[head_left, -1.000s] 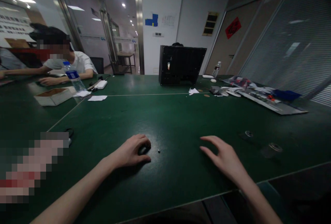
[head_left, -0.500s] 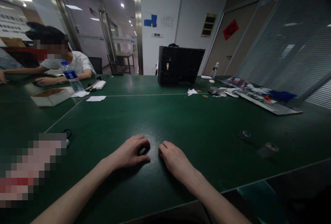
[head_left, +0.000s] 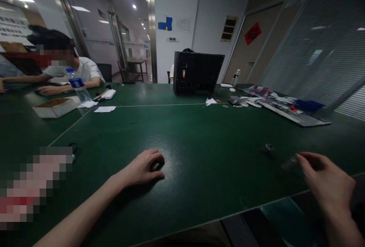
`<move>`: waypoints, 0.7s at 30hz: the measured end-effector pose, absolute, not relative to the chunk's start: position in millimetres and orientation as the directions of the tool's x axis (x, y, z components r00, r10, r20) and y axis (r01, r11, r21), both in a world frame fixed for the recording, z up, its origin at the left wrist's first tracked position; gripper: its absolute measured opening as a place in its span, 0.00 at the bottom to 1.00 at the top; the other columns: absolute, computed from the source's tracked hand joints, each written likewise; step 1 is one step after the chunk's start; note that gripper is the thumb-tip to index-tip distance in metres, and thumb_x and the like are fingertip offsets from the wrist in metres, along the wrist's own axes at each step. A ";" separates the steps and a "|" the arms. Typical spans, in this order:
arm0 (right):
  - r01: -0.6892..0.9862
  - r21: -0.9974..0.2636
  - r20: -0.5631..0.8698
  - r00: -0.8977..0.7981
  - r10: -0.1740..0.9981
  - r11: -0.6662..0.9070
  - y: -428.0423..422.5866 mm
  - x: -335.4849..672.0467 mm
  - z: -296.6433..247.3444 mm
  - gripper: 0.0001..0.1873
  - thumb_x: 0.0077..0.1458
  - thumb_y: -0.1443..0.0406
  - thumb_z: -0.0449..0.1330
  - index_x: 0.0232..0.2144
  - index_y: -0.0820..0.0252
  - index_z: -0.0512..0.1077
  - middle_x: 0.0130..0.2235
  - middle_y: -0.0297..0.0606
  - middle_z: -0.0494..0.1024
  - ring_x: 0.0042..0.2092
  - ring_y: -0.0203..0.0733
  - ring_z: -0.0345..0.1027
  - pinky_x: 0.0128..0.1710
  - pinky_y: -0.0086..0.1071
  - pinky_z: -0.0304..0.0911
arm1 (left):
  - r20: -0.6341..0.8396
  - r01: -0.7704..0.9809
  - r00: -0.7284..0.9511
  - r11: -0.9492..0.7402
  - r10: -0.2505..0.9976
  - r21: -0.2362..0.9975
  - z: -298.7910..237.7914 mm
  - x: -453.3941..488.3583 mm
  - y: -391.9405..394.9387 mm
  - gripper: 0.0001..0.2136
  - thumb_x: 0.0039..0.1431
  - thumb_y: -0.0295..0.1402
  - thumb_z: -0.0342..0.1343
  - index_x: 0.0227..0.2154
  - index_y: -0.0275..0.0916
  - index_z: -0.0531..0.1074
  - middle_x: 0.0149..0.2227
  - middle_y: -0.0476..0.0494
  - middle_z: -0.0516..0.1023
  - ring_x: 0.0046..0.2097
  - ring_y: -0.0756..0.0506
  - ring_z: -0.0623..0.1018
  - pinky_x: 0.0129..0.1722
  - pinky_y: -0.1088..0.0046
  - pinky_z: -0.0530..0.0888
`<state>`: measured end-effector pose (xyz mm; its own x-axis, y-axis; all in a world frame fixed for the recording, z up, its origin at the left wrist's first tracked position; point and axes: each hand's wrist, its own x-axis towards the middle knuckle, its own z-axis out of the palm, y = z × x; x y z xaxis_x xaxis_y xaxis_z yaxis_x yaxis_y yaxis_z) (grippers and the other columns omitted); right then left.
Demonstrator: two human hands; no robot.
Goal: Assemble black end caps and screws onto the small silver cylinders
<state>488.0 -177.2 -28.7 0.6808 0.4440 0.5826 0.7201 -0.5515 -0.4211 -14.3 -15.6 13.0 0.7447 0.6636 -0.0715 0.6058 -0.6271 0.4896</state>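
My left hand (head_left: pixel 145 167) rests on the green table, its fingers and thumb curled round a small dark object (head_left: pixel 156 166) that they mostly hide. Over at the right, the fingertips of my right hand (head_left: pixel 326 178) are pinched at the end of a small grey metal cylinder (head_left: pixel 291 163). The fingers cover part of that cylinder. A second small metal cylinder (head_left: pixel 268 148) lies just beyond it, apart from the hand.
A black box-like device (head_left: pixel 198 73) stands at the back. A board with loose parts (head_left: pixel 296 114) lies at the back right. Far left are an open white box (head_left: pixel 55 108), a water bottle (head_left: pixel 78 85) and a seated person (head_left: pixel 85 70). The table's near edge (head_left: pixel 208 225) runs below my hands.
My right hand has moved from beside my left hand far to the right, onto the nearer metal cylinder. My left hand has stayed put around the dark object.
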 end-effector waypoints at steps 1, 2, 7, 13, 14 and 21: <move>0.710 -0.411 0.576 0.688 0.441 -0.572 -181.9 496.6 -30.2 0.19 0.49 0.50 0.54 0.35 0.55 0.73 0.31 0.39 0.77 0.33 0.50 0.72 0.31 0.37 0.62 | -0.075 0.607 0.743 -0.624 0.665 0.491 14.1 -13.8 -16.0 0.17 0.54 0.47 0.56 0.42 0.41 0.69 0.45 0.44 0.69 0.45 0.41 0.70 0.43 0.67 0.69; 0.703 -0.406 0.564 0.695 0.446 -0.583 -185.0 502.8 -31.5 0.19 0.49 0.50 0.54 0.35 0.54 0.73 0.31 0.38 0.77 0.33 0.49 0.72 0.31 0.37 0.61 | -0.077 0.609 0.743 -0.622 0.665 0.493 15.3 -13.3 -16.4 0.17 0.54 0.47 0.56 0.42 0.41 0.69 0.45 0.44 0.69 0.45 0.41 0.70 0.43 0.66 0.69; 0.694 -0.407 0.499 0.714 0.492 -0.594 -184.3 518.9 -39.2 0.19 0.49 0.51 0.53 0.38 0.53 0.73 0.34 0.39 0.77 0.34 0.49 0.72 0.33 0.36 0.62 | -0.083 0.614 0.737 -0.612 0.671 0.498 17.4 -13.0 -16.8 0.16 0.55 0.45 0.56 0.42 0.41 0.69 0.44 0.44 0.69 0.45 0.42 0.70 0.44 0.65 0.69; 0.680 -0.361 0.403 0.731 0.550 -0.638 -182.4 534.3 -50.6 0.20 0.50 0.51 0.51 0.41 0.53 0.71 0.35 0.44 0.77 0.33 0.51 0.71 0.31 0.39 0.61 | -0.115 0.625 0.728 -0.585 0.676 0.517 16.5 -13.4 -16.1 0.16 0.55 0.44 0.57 0.42 0.41 0.69 0.46 0.45 0.68 0.46 0.42 0.69 0.43 0.67 0.69; 0.673 -0.363 0.388 0.738 0.552 -0.645 -183.1 535.6 -51.9 0.20 0.50 0.51 0.51 0.41 0.52 0.71 0.35 0.45 0.77 0.33 0.51 0.71 0.31 0.39 0.61 | -0.115 0.627 0.726 -0.585 0.678 0.514 17.0 -13.1 -16.4 0.16 0.55 0.45 0.57 0.42 0.41 0.69 0.46 0.45 0.68 0.46 0.42 0.69 0.44 0.67 0.69; 0.664 -0.362 0.395 0.745 0.537 -0.655 -185.1 533.3 -52.7 0.19 0.51 0.51 0.49 0.40 0.51 0.70 0.38 0.47 0.77 0.36 0.53 0.71 0.34 0.40 0.62 | -0.089 0.620 0.732 -0.607 0.675 0.497 18.2 -12.5 -17.6 0.16 0.55 0.45 0.57 0.41 0.41 0.69 0.44 0.44 0.69 0.45 0.42 0.70 0.44 0.66 0.69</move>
<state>533.3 -185.1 -52.7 0.7453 0.5369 0.3953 0.6636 -0.6546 -0.3621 -12.5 -17.6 18.2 0.7325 0.6749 -0.0893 0.6199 -0.6070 0.4972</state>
